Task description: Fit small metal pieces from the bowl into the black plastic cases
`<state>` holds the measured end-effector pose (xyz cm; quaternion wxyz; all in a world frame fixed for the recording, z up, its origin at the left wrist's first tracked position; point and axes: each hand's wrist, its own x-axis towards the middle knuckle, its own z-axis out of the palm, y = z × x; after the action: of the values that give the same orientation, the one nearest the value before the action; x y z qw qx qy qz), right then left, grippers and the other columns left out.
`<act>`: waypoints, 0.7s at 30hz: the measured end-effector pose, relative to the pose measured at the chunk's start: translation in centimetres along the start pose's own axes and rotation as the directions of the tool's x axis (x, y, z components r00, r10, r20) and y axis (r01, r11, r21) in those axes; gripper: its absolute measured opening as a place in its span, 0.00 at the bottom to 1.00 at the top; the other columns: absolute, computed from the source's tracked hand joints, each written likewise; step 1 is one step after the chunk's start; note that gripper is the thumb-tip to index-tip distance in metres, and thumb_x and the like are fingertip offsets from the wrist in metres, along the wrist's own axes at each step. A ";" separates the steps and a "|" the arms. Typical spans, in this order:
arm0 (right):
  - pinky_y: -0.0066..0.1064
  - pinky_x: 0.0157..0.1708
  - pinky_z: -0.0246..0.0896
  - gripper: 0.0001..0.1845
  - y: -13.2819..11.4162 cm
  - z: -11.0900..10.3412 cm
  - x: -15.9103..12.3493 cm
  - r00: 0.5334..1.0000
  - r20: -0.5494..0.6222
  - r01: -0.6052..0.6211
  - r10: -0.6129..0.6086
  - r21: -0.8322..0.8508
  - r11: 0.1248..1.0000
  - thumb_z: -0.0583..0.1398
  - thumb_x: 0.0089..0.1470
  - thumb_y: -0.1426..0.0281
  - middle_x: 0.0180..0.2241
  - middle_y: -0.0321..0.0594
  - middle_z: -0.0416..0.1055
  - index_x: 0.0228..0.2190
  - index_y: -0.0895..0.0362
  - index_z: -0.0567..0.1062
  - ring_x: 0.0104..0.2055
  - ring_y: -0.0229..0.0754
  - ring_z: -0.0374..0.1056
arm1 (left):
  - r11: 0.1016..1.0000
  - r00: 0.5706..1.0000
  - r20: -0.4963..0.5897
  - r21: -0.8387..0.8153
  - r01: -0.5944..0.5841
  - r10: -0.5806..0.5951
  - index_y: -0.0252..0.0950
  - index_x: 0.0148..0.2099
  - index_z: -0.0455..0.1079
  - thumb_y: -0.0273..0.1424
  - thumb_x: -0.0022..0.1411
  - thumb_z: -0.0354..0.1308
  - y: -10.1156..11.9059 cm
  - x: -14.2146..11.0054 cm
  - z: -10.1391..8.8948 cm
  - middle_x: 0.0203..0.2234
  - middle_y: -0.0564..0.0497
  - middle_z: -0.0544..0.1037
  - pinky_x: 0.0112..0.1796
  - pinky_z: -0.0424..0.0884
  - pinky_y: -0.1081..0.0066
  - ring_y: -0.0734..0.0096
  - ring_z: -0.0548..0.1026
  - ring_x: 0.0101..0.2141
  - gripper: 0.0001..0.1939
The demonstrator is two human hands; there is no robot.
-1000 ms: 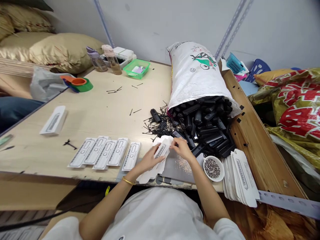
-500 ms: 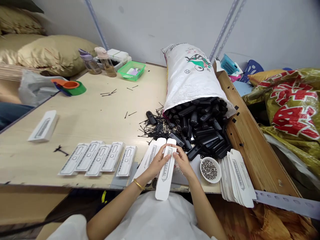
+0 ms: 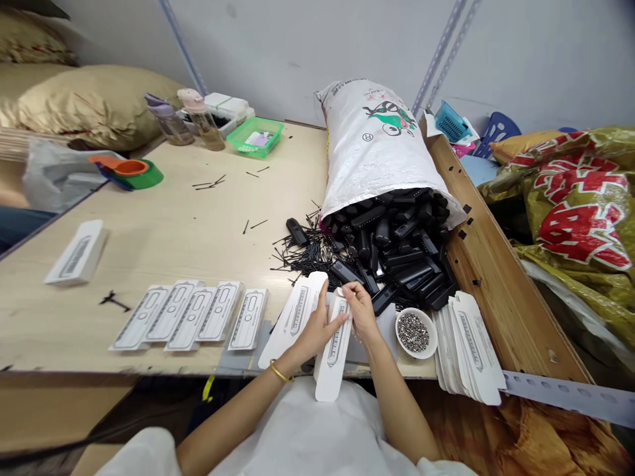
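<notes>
A narrow white printed box [image 3: 335, 347] lies in front of me, pointing toward my chest, with a long flap at its near end. My left hand [image 3: 313, 329] is around its left side, the thumb across the printed face and the index finger raised. Pinching the far end of the box at its flap is my right hand [image 3: 361, 311], fingers bent. Beside my left hand lie flat white cartons [image 3: 292, 317] with the same print. Just beyond my hands are a heap of black plastic casings [image 3: 414, 264] and a pile of thin black sticks [image 3: 313, 254].
A white woven sack [image 3: 380, 149] spills the casings. To the right are a bowl of small metal parts [image 3: 415, 332] and a stack of flat cartons [image 3: 466, 347]. Several closed boxes [image 3: 181, 316] lie left; another box [image 3: 79, 254] stands farther off. A green basket [image 3: 255, 137] sits behind.
My right hand has shifted onto the far end of the box, its fingers now pinched at the flap. My left thumb and index finger have spread apart. The view has shifted slightly.
</notes>
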<state>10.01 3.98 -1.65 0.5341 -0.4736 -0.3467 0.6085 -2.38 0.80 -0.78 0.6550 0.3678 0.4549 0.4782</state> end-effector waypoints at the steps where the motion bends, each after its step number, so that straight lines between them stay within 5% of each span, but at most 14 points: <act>1: 0.25 0.24 0.57 0.17 0.0 0.1 0.0 1.000 -0.003 -0.016 0.016 -0.004 1.000 0.64 0.46 0.56 0.22 0.32 0.66 0.26 0.57 0.68 0.23 0.33 0.59 | 0.999 1.000 0.004 0.035 -0.009 0.009 0.37 0.67 0.50 0.33 0.49 0.67 0.0 0.0 -0.1 0.39 0.46 0.76 0.47 0.69 0.64 0.62 0.75 0.41 0.46; 6: 0.28 0.31 0.61 0.17 0.9 0.3 -1.1 0.998 0.018 0.054 -0.053 -0.067 0.996 0.61 0.50 0.54 0.30 0.37 0.72 0.28 0.57 0.72 0.30 0.37 0.66 | 0.981 0.993 0.039 0.165 0.102 -0.110 0.36 0.69 0.37 0.38 0.53 0.64 0.3 0.9 -0.5 0.33 0.48 0.77 0.41 0.72 0.63 0.64 0.75 0.34 0.50; 9: 0.28 0.29 0.62 0.18 1.5 0.2 -1.1 1.000 -0.026 0.006 -0.007 -0.025 1.000 0.63 0.46 0.54 0.30 0.36 0.72 0.33 0.56 0.72 0.29 0.38 0.66 | 0.976 0.990 -0.023 0.166 0.142 -0.140 0.36 0.70 0.36 0.41 0.60 0.57 0.4 1.2 -1.3 0.38 0.43 0.76 0.41 0.72 0.63 0.61 0.76 0.39 0.45; 12: 0.28 0.28 0.62 0.23 1.8 0.1 -0.1 0.970 -0.234 -0.029 0.063 0.143 0.989 0.65 0.41 0.52 0.27 0.34 0.70 0.33 0.56 0.69 0.27 0.36 0.65 | 0.955 0.991 0.126 0.290 -0.067 0.031 0.39 0.68 0.45 0.39 0.63 0.52 0.5 0.7 -2.3 0.51 0.37 0.70 0.50 0.69 0.59 0.56 0.70 0.52 0.35; 14: 0.28 0.29 0.63 0.25 2.1 0.4 0.5 0.946 -0.311 -0.028 0.096 0.214 0.976 0.66 0.38 0.52 0.26 0.33 0.69 0.32 0.55 0.68 0.26 0.35 0.64 | 0.808 0.894 0.384 0.436 -0.396 0.230 0.40 0.67 0.50 0.36 0.61 0.56 0.4 0.1 -2.8 0.60 0.36 0.61 0.56 0.61 0.52 0.51 0.59 0.61 0.34; 16: 0.28 0.29 0.62 0.24 2.4 0.9 0.8 0.954 -0.287 -0.032 0.090 0.198 0.980 0.65 0.39 0.51 0.25 0.33 0.68 0.30 0.56 0.67 0.25 0.35 0.63 | 0.502 0.734 0.549 0.539 -0.677 0.400 0.39 0.65 0.52 0.31 0.58 0.60 0.2 -0.3 -2.8 0.64 0.35 0.51 0.60 0.54 0.47 0.49 0.49 0.65 0.35; 19: 0.30 0.31 0.63 0.19 2.5 1.6 0.8 0.995 -0.101 0.017 -0.024 -0.067 0.998 0.58 0.50 0.51 0.25 0.35 0.68 0.27 0.56 0.68 0.28 0.37 0.64 | 0.158 0.564 0.601 0.593 -0.790 0.567 0.38 0.62 0.53 0.25 0.59 0.56 0.2 -0.8 -2.5 0.62 0.36 0.54 0.60 0.57 0.49 0.54 0.50 0.65 0.30; 21: 0.33 0.39 0.64 0.16 2.2 1.7 1.2 0.993 0.007 0.118 -0.122 -0.312 0.943 0.56 0.54 0.57 0.30 0.39 0.70 0.27 0.56 0.70 0.35 0.41 0.66 | 0.165 0.570 0.530 0.625 -0.763 0.628 0.37 0.57 0.55 0.27 0.59 0.56 0.6 -1.0 -2.3 0.57 0.38 0.63 0.56 0.64 0.53 0.57 0.60 0.60 0.25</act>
<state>7.74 4.91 -3.44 0.4908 -0.5339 -0.4631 0.5094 -4.91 0.08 -0.69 0.1445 0.8218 0.3466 0.4284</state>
